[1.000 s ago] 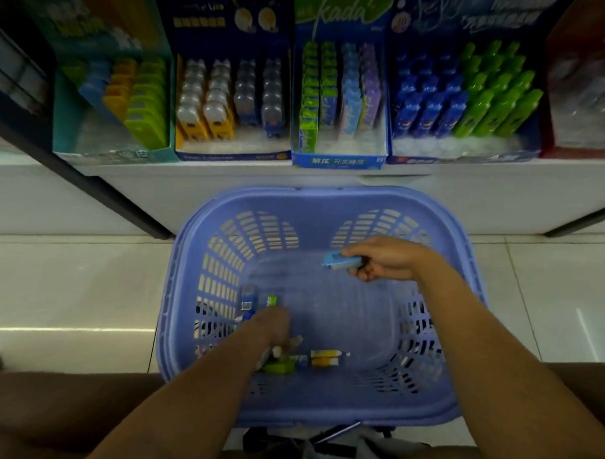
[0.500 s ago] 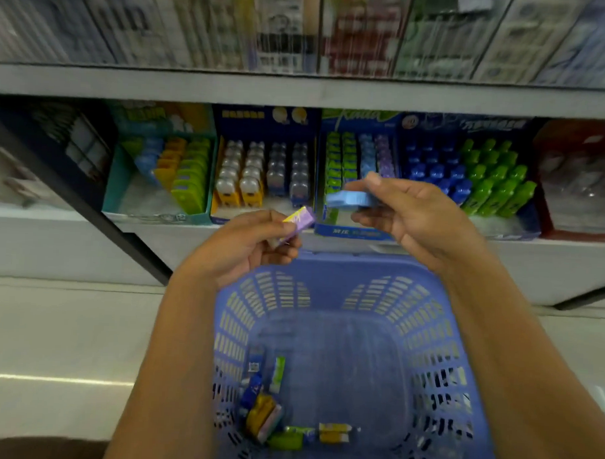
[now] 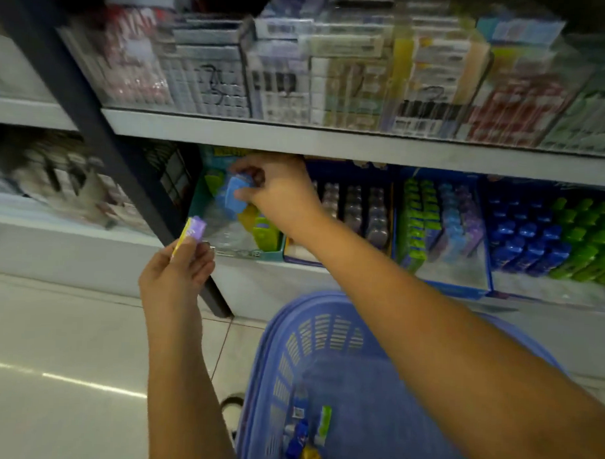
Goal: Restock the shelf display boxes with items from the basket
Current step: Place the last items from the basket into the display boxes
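Note:
My right hand [image 3: 278,190] reaches under the shelf edge and pinches a light blue item [image 3: 232,194] over the teal display box [image 3: 206,205], which holds yellow and green pieces. Lower left, my left hand [image 3: 179,273] grips a purple and yellow pack [image 3: 191,234] in front of the shelf lip. The blue basket [image 3: 290,349] sits on the floor below my right arm, with a few small packs [image 3: 304,439] lying in its left corner.
Right of the teal box stand display boxes of small bottles [image 3: 353,210], green, blue and purple packs [image 3: 438,220], and blue and green tubes [image 3: 547,238]. A dark shelf post [image 3: 101,146] slants down on the left. An upper shelf [image 3: 331,141] holds blurred packages. Pale tiled floor lies at left.
My right hand carried the blue item up and left from above the basket to the teal box. My left hand rose out of the basket with the purple pack and now holds it lower left.

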A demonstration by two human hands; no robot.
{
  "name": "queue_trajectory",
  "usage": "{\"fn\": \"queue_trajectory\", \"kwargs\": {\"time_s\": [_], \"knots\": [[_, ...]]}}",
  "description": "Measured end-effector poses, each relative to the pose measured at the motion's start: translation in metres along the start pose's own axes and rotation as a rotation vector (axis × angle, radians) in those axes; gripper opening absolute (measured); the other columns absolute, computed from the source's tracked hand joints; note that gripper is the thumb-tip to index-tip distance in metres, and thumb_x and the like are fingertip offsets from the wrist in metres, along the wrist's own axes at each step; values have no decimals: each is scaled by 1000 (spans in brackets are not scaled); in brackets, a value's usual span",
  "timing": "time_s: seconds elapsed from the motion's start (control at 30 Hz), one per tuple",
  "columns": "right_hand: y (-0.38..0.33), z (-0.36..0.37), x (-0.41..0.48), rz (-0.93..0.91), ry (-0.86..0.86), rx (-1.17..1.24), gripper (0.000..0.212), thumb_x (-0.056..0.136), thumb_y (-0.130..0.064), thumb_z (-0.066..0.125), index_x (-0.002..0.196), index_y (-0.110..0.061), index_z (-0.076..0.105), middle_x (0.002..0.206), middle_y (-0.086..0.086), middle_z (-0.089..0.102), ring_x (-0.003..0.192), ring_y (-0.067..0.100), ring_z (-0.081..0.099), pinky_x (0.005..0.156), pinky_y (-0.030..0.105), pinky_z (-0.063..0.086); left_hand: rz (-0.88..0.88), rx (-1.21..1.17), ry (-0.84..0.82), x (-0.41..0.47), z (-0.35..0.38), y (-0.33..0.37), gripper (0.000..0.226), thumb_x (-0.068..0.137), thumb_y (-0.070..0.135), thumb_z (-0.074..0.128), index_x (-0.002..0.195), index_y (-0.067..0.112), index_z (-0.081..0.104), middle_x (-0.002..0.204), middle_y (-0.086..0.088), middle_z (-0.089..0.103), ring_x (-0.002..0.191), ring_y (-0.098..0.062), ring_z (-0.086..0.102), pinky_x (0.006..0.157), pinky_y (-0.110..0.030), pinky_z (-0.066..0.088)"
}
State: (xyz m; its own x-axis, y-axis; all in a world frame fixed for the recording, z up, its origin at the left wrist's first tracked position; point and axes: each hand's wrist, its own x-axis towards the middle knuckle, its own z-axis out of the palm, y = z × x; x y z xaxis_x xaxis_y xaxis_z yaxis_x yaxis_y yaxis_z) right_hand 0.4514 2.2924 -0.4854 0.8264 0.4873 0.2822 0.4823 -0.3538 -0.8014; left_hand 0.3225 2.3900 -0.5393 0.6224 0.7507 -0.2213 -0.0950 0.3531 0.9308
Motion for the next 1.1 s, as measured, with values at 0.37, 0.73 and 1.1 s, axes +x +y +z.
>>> {"fn": "queue_trajectory", "kwargs": {"time_s": [0.37,0.73,1.1], "knots": [[-3,38,39,-82,-313,-554,36,80,-12,72,114,-21,69,119,2,67,112,19,59,91,21,41,25,170,44,21,-8,-22,19,91,15,61,104,2,63,82,-10,70,74,-19,67,67,-22,55],[11,50,21,-187,-296,-791,36,99,-30,40,130,-19,56,147,1,41,133,27,30,104,33,34,-85,32,5,22,-11,-24,19,91,17,61,104,4,65,89,-11,72,79,-17,70,66,-18,55],[-19,33,11,-25,-348,-641,42,97,-29,46,139,-25,46,156,6,23,142,28,20,116,33,21,-28,51,-118,9,-17,-3,12,91,19,61,101,18,69,97,-6,69,87,-12,68,66,-13,53]]}}
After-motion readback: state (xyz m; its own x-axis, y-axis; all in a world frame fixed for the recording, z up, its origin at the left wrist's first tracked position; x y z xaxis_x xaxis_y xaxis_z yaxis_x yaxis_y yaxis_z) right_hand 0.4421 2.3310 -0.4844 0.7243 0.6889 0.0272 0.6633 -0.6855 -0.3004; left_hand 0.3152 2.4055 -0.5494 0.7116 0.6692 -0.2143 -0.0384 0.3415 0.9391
